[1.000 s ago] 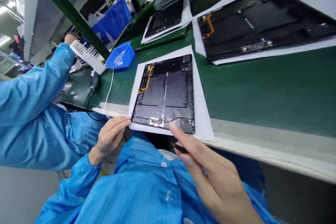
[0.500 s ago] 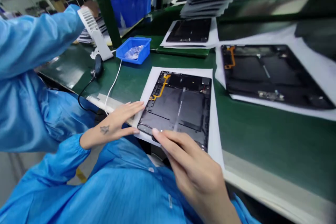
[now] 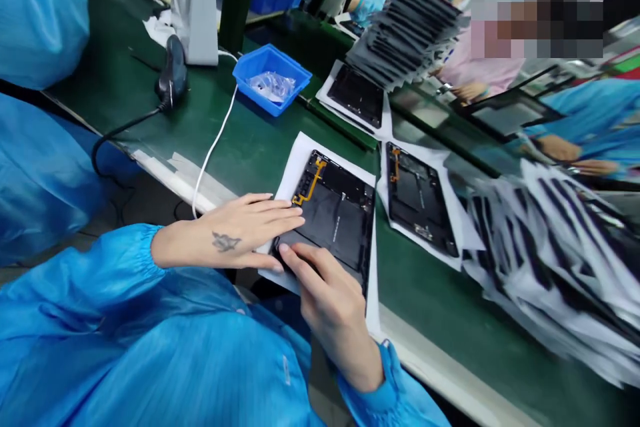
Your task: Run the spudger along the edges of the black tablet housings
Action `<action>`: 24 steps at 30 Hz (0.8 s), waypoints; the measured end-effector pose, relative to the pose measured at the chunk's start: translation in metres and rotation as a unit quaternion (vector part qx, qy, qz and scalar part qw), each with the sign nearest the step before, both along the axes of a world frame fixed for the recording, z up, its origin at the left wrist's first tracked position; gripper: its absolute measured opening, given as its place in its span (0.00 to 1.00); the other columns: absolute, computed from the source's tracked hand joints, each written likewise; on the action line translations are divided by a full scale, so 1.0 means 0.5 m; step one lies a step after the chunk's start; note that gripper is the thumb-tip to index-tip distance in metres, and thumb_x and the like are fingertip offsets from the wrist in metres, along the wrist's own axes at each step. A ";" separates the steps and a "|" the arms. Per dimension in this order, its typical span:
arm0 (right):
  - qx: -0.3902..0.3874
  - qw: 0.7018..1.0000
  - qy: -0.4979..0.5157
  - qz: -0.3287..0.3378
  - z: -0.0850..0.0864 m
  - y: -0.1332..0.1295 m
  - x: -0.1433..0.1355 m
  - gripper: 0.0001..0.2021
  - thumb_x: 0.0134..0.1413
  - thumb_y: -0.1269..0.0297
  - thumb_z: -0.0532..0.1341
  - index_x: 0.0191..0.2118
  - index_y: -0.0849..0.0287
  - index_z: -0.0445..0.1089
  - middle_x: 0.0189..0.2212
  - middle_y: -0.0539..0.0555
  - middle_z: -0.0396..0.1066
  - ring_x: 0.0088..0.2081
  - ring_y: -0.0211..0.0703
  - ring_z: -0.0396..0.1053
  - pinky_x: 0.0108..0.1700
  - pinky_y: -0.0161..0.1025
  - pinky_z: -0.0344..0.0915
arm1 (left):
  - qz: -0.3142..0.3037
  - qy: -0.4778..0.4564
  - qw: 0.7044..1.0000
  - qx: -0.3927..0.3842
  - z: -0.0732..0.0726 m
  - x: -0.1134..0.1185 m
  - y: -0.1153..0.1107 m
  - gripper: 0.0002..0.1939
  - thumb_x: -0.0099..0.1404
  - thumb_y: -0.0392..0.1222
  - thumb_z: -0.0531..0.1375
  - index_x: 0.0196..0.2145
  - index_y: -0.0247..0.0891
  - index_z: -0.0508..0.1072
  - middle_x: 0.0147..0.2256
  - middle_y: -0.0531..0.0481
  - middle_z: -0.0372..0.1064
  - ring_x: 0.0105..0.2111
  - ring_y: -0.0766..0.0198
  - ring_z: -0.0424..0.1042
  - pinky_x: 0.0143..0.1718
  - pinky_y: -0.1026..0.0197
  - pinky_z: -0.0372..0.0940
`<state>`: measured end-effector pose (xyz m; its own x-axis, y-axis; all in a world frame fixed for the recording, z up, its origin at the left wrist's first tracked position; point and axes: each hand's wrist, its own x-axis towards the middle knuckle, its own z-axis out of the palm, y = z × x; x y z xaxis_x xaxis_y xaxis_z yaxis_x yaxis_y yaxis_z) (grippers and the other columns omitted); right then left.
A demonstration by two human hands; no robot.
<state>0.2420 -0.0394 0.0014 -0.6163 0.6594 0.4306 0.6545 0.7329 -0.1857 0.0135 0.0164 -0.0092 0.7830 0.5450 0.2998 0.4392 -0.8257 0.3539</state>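
Note:
An opened black tablet housing (image 3: 330, 217) with dark battery cells and an orange flex cable (image 3: 315, 185) lies on a white sheet (image 3: 296, 157) at the table's front edge. Across its left edge rests my left hand (image 3: 235, 230), flat, with the fingers stretched out. My right hand (image 3: 333, 293) is over the lower left corner of the housing, thumb and fingers pinched together. Whatever is between those fingertips is too small and covered to name. The hands cover the housing's lower left part.
Farther back is a blue bin (image 3: 273, 107) of small clear bags. A barcode scanner (image 3: 173, 77) and white fan (image 3: 200, 13) stand left. Two more tablet housings (image 3: 420, 197) (image 3: 357, 97) lie behind and right, near stacked sheets (image 3: 560, 267). Co-workers' sleeves (image 3: 37, 13) show around the table.
The view has swung, bringing people and a stack on the right into sight. My left hand reaches farther over the housing, and my right fingertips have shifted toward its lower left corner.

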 end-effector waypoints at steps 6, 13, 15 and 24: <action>-0.006 0.999 -0.037 0.002 0.019 -0.003 0.000 0.19 0.64 0.81 0.55 0.56 0.60 0.68 0.44 0.60 0.76 0.40 0.43 0.74 0.39 0.39 0.72 | 0.008 -0.021 0.999 0.037 -0.018 0.004 -0.001 0.32 0.77 0.56 0.49 0.69 0.32 0.56 0.68 0.43 0.56 0.69 0.57 0.55 0.70 0.52 0.45; 0.038 0.994 -0.101 0.024 0.040 0.004 -0.006 0.15 0.66 0.79 0.55 0.54 0.67 0.69 0.42 0.62 0.76 0.35 0.42 0.71 0.35 0.38 0.68 | 0.015 -0.029 0.997 0.065 -0.019 0.012 0.000 0.31 0.76 0.55 0.52 0.66 0.30 0.61 0.66 0.41 0.61 0.67 0.54 0.59 0.68 0.51 0.49; 0.065 0.986 -0.147 0.045 0.057 0.009 -0.013 0.12 0.67 0.77 0.54 0.51 0.69 0.70 0.39 0.62 0.77 0.32 0.42 0.69 0.32 0.38 0.66 | 0.015 -0.026 0.997 0.067 -0.018 0.013 0.000 0.30 0.76 0.55 0.51 0.66 0.30 0.62 0.65 0.41 0.62 0.66 0.54 0.60 0.67 0.51 0.50; 0.062 0.951 -0.284 0.107 0.125 0.031 -0.048 0.16 0.69 0.76 0.50 0.33 0.61 0.72 0.34 0.56 0.74 0.28 0.40 0.63 0.28 0.40 0.58 | -0.001 -0.006 0.996 0.093 -0.017 0.018 0.002 0.29 0.77 0.51 0.51 0.65 0.25 0.61 0.65 0.36 0.60 0.65 0.50 0.62 0.63 0.50 0.54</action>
<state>0.2180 -0.0240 0.0640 -0.8869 0.4589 0.0536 0.4568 0.8539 0.2494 0.0223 0.0174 -0.0175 0.7801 0.4773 0.4044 0.4338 -0.8785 0.2000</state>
